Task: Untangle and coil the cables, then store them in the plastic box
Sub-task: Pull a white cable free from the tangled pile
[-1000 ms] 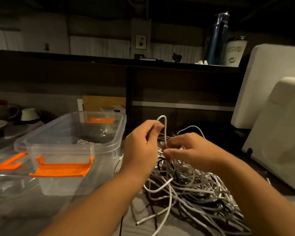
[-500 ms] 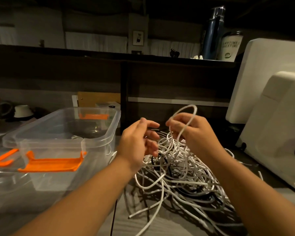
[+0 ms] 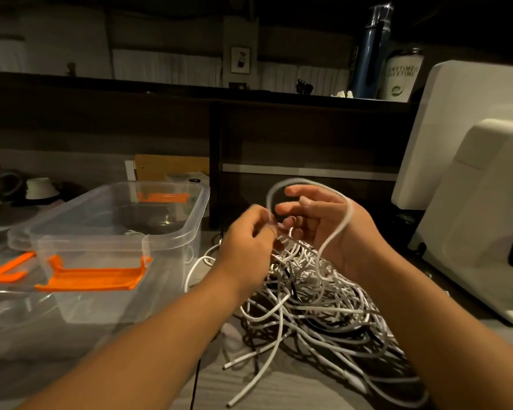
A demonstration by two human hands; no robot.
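Observation:
A tangled heap of white cables (image 3: 317, 309) with a few dark ones lies on the grey table in front of me. One white cable loop (image 3: 345, 220) arches over my right hand (image 3: 332, 226), which is raised above the heap with its fingers loosely spread and the loop draped round it. My left hand (image 3: 249, 241) is close beside it, fingertips pinching the same cable near the loop's left end. The clear plastic box (image 3: 172, 238) with orange latches stands open to the left, a bit of white cable lying inside it.
The box's clear lid (image 3: 9, 291) with an orange clip lies at the far left. A white appliance (image 3: 480, 214) stands at the right. A dark shelf at the back holds a blue bottle (image 3: 367, 54) and a cup (image 3: 400, 75). Dishes (image 3: 39, 187) sit far left.
Both hands rose from the heap. The loop went from my left hand's pinch to being wrapped over my right hand, and it has grown wider. My left hand moved in next to the right.

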